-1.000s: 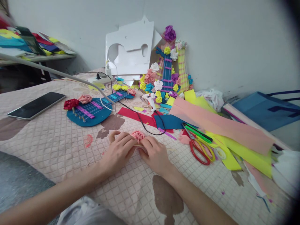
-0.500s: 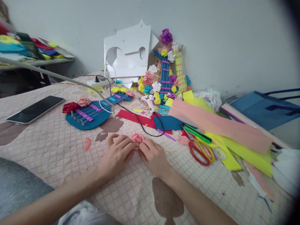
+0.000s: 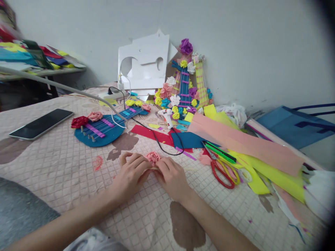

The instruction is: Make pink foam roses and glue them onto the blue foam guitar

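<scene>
A pink crepe-paper flower (image 3: 153, 158) is pinched between my two hands, low over the quilted table cover. My left hand (image 3: 133, 170) grips its left underside with curled fingers. On the other side my right hand (image 3: 171, 176) closes thumb and fingers at its base, where a thin pale string or strip shows. Beyond them lies a blue paper guitar (image 3: 104, 130) with purple bars, strings and a red flower (image 3: 79, 122) and pink flowers on it. Behind my hands stands a white glue gun (image 3: 166, 116) with a black cord.
Red-handled scissors (image 3: 222, 176), a green cutter (image 3: 220, 152) and a tape roll (image 3: 245, 175) lie right, beside pink paper (image 3: 246, 143). A phone (image 3: 42, 123) rests left. Decorated paper guitars (image 3: 184, 87) lean on the wall near white board (image 3: 143, 62). A pale cable (image 3: 65, 83) crosses the left side.
The view has shifted slightly, so everything sits a little lower. Both hands keep hold of the pink flower, which shows a bit more between the fingers.
</scene>
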A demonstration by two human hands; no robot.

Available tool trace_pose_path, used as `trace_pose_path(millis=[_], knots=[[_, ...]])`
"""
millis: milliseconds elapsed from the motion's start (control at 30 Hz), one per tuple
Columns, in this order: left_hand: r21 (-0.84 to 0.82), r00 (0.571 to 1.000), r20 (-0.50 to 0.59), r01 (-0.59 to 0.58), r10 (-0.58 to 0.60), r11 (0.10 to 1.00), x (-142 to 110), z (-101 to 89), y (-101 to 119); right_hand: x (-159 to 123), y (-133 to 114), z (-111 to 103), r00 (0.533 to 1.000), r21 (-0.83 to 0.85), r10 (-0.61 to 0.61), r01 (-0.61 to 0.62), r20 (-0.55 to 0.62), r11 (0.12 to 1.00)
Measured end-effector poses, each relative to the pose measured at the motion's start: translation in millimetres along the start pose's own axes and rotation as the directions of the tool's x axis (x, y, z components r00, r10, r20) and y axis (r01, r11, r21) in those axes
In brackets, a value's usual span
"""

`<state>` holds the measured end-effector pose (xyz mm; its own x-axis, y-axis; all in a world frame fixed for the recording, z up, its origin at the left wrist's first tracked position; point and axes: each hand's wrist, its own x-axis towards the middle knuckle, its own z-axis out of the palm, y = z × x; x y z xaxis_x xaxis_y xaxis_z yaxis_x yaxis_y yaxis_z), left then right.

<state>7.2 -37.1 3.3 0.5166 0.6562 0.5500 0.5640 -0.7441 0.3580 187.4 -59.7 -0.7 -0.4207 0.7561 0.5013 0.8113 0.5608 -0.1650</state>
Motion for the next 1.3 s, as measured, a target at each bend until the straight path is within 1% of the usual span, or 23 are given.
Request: trace_pose_path(millis=[167, 267, 500, 767, 1033, 1300], knots=[[-0.053, 1.000, -0.008, 0.000, -0.001, 0.999, 2.5, -0.5, 0.5, -0.2, -0.6, 1.6, 1.000, -0.080, -0.016, 0.018, 0.021, 0.997], [-0.064, 1.000, -0.025, -0.001, 0.000, 0.998, 3.6, -0.3, 0.9, -0.7, 0.1, 2.5, 0.999, -0.094, -0.028, 0.030, 0.019, 0.995], [-0.049, 1.000, -0.009, 0.014, -0.014, 0.999, 2.2, -0.1, 0.9, -0.6, 1.8, 0.7, 0.997, -0.045, -0.062, 0.064, 0.040, 0.997], [-0.027, 0.999, -0.005, 0.035, -0.035, 0.999, 0.3, 0.1, -0.8, -0.9, 4.6, -1.0, 1.000, 0.045, -0.012, 0.012, 0.006, 0.999], [-0.042, 0.999, 0.020, 0.028, -0.027, 0.999, -0.2, -0.9, -1.0, 1.6, 0.8, -4.2, 1.000, -0.009, -0.027, 0.027, 0.017, 1.000], [-0.041, 0.999, 0.037, 0.023, -0.022, 0.999, 0.1, -3.1, 0.9, -0.7, 2.9, -2.8, 0.998, 0.005, -0.046, 0.046, 0.047, 0.999]])
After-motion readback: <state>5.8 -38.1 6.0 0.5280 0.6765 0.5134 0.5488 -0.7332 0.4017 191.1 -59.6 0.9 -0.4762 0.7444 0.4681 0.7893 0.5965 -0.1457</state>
